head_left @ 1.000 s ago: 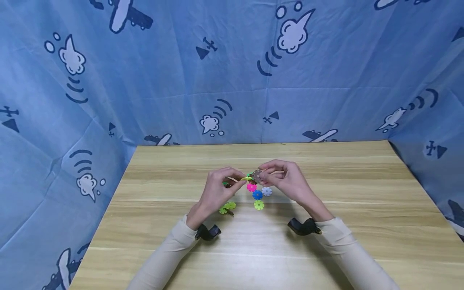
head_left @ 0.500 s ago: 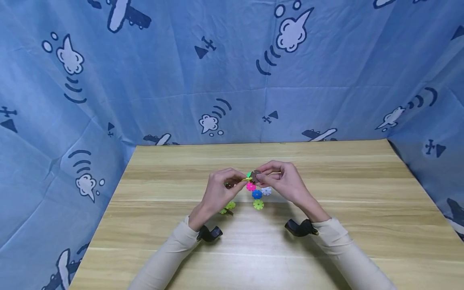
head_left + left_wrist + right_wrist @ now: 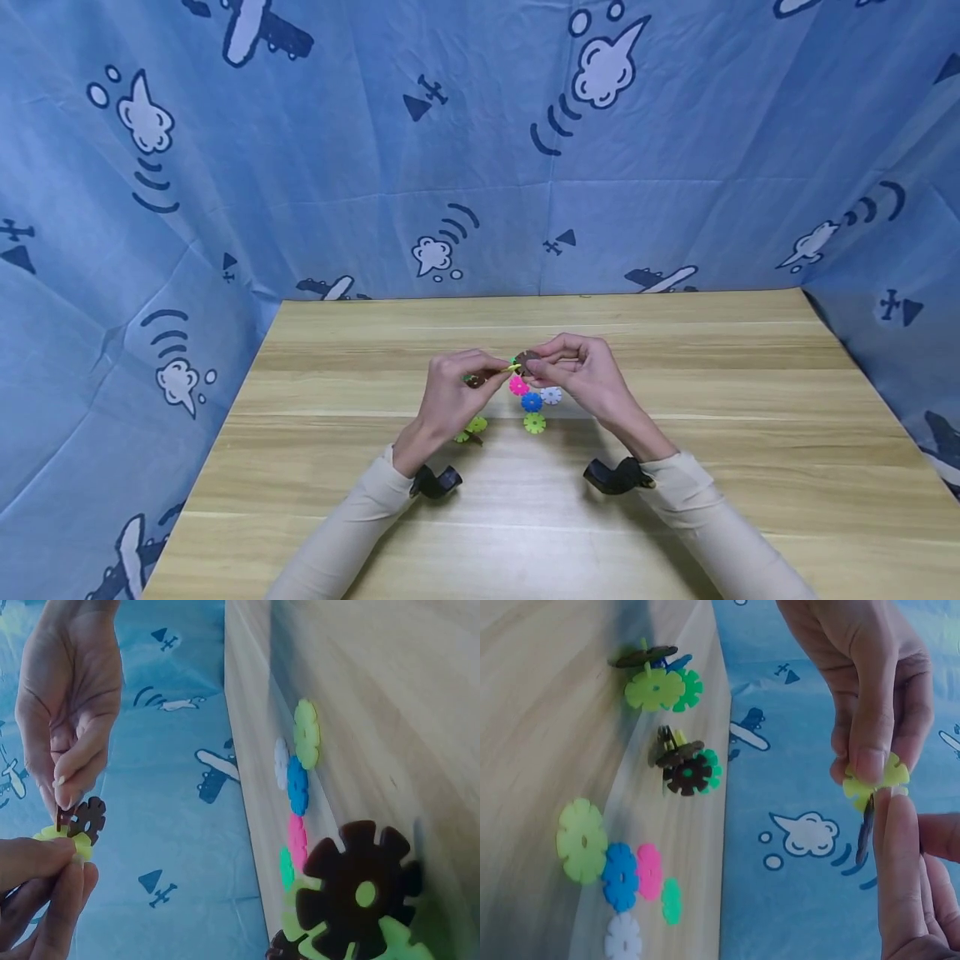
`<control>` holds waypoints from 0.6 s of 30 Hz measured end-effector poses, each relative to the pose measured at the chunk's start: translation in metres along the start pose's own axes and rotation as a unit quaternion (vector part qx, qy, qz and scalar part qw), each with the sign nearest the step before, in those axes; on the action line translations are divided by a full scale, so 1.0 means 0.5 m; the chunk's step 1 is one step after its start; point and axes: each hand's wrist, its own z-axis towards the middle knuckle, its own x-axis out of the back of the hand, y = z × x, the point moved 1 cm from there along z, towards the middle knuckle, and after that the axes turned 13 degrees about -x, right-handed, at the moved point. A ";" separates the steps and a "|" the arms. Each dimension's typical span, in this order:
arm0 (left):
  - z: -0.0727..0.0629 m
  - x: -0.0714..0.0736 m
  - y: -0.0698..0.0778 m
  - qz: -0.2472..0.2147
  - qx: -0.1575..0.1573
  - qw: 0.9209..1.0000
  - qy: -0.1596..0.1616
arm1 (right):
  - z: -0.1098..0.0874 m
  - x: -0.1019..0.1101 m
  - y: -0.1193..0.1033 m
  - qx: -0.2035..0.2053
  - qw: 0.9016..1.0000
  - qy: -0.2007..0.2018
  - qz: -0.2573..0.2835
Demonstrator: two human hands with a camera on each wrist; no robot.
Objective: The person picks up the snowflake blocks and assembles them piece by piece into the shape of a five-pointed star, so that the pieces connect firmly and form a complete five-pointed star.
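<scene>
Holds a yellow disc (image 3: 896,771) in a narrow pinch of the left hand (image 3: 456,392), a brown disc (image 3: 525,361) likewise in the right hand (image 3: 591,377).

Raises both, touching, above the wooden table (image 3: 675,525); cannot tell whether slotted together. Has a pink disc (image 3: 519,385), blue disc (image 3: 532,402), white disc (image 3: 552,396), lime disc (image 3: 535,423) and green disc (image 3: 672,900) lying below, with joined clusters (image 3: 688,774) to their left.

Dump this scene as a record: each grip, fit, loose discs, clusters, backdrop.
left grip: left hand pinches yellow disc
right grip: right hand pinches brown disc
fit of held discs: unclear, fingers cover it
loose on table: lime disc, blue disc, pink disc, white disc, green disc
clusters on table: lime-and-brown cluster, brown-and-green cluster
backdrop: blue cloth
</scene>
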 end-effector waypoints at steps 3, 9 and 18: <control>0.000 0.002 -0.001 0.003 -0.010 1.000 -0.001 | 0.000 -0.002 0.002 -0.004 1.000 -0.001 0.003; -0.001 0.001 -0.003 0.002 -0.029 1.000 0.002 | -0.001 -0.004 0.003 -0.014 1.000 -0.003 0.016; 0.003 0.001 -0.004 0.000 -0.047 0.999 0.013 | 0.000 -0.005 -0.001 -0.038 0.998 -0.002 0.043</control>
